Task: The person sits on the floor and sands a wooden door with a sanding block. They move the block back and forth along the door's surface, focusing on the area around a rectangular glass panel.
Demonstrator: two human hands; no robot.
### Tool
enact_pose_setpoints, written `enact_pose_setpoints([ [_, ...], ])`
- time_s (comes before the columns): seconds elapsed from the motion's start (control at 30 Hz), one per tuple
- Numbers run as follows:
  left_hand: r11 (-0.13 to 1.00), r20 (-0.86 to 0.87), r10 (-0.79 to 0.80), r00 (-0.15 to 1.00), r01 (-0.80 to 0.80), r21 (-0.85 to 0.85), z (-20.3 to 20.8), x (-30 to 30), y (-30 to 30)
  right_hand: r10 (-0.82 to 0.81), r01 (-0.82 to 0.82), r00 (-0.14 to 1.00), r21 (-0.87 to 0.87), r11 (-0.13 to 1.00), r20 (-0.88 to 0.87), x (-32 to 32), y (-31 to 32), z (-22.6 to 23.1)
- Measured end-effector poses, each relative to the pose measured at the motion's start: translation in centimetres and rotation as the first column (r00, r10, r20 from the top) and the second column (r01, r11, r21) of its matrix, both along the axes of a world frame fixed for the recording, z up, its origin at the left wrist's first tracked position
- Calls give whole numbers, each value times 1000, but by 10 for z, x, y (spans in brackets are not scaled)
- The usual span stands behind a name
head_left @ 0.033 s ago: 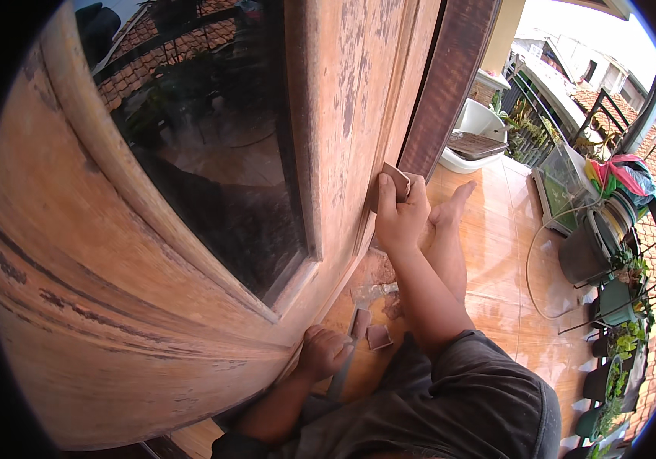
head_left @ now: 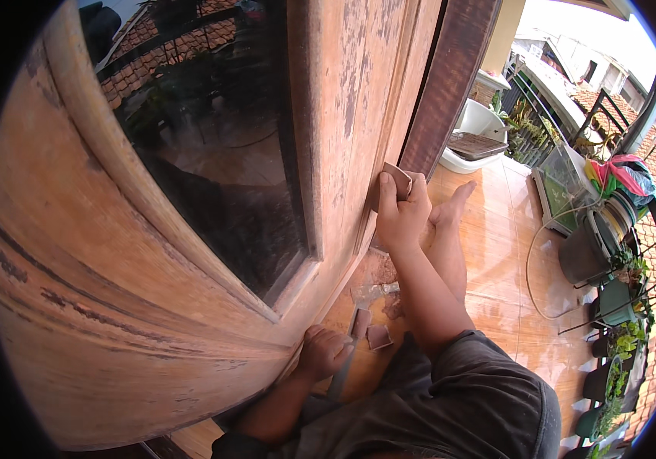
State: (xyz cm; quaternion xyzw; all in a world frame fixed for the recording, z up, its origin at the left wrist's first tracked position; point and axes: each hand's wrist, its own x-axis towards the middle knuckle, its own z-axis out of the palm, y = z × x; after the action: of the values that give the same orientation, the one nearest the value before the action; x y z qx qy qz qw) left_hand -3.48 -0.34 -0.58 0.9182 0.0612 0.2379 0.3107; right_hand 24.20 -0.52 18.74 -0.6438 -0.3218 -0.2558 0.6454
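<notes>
A folded piece of brown sandpaper is pinched in my right hand, thumb on top. It presses against the right side of the worn wooden door, next to the dark frame. Lower down, my left hand is closed like a fist beside the door's bottom edge; what is inside its fingers, if anything, is hidden. On the floor near it lie two more sandpaper pieces, a flat grey strip and a tool with a pale handle. Patches of old dark finish mark the door, which holds a dark glass pane.
My bare foot rests on the glossy tiled floor. Beyond it stands a white basin with a brown slab. To the right are a glass tank, a grey bucket, a thin hose and several potted plants.
</notes>
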Motion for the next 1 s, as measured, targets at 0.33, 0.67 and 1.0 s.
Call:
enact_pose_setpoints([
  [0.33, 1000, 15, 4, 1000, -4, -3, 2, 5, 2, 33, -26, 995, -71, 997, 98, 4, 4, 18],
  [0.67, 999, 13, -8, 1000, 8, -37, -2, 5, 3, -113, 131, 986, -150, 980, 123, 0, 7, 18],
  [1.0, 1000, -12, -11, 1000, 11, 6, -1, 5, 4, -159, 146, 963, 77, 986, 217, 24, 31, 84],
])
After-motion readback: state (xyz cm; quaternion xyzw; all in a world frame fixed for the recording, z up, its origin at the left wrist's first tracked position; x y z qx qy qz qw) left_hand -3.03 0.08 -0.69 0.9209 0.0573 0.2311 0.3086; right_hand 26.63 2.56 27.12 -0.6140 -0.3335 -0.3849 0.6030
